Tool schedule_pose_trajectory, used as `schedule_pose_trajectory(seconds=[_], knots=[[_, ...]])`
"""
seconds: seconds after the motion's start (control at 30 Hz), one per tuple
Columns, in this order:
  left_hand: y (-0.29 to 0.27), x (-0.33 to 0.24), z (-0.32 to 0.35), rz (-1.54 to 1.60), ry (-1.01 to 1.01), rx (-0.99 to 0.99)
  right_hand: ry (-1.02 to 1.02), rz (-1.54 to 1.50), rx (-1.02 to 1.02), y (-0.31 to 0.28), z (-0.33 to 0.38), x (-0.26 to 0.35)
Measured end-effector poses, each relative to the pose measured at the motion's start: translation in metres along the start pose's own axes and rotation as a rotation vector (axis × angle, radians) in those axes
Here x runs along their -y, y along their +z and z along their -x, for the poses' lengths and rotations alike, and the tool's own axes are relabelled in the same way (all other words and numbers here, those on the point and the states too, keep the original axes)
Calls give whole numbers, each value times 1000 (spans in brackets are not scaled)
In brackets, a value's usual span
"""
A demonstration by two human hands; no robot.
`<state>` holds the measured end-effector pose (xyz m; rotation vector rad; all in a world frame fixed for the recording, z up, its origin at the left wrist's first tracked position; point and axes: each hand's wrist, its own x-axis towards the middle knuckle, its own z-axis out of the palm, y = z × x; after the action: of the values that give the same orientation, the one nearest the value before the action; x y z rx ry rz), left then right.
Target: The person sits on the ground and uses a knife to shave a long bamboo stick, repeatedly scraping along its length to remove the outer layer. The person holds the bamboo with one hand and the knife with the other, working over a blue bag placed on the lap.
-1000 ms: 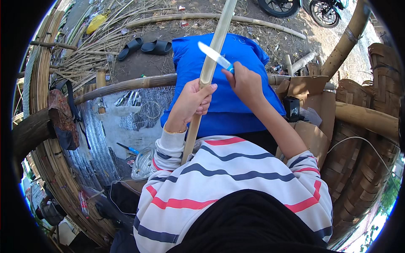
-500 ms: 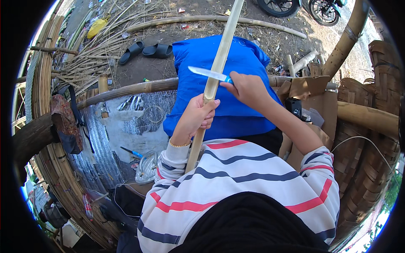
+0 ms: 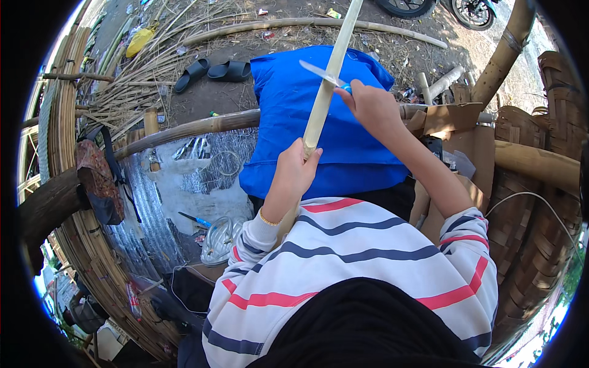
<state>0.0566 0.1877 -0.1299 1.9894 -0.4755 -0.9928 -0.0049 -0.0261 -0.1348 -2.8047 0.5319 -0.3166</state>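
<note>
A long split bamboo strip (image 3: 321, 110) slants up and away over a blue cloth (image 3: 276, 122) spread across my lap. My left hand (image 3: 297, 167) is wrapped round the strip near its lower part; the end nearest me is partly hidden by that forearm. In my right hand (image 3: 371, 105) is a knife (image 3: 319, 72) with a blue handle, mostly covered by the fingers. Its blade lies across the strip, well beyond my left hand, with the tip pointing to the far left.
On the silvery mat (image 3: 144, 190) at left lie another blue-handled knife (image 3: 195, 219) and a clear coiled bundle (image 3: 221, 239). A bamboo pole (image 3: 190, 127) edges the seat. Black sandals (image 3: 228, 71) lie beyond. Cardboard (image 3: 469, 144) and woven bamboo panels (image 3: 534, 245) stand at right.
My right hand has moved the knife farther away along the strip and slightly right. My left hand still grips the strip, now showing its back more.
</note>
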Motion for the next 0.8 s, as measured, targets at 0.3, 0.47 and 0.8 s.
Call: schedule_pose_trajectory(seconds=[0.3,0.47,0.8], knots=[[-5,-23,-9,-104,98,-124,-138,45,-20,-2,17,25],[8,-1,17,-221,140,-89,110,62,-3,-5,-22,-38],[7,-25,6,-236,153,-101,-78,14,28,-17,1,7]])
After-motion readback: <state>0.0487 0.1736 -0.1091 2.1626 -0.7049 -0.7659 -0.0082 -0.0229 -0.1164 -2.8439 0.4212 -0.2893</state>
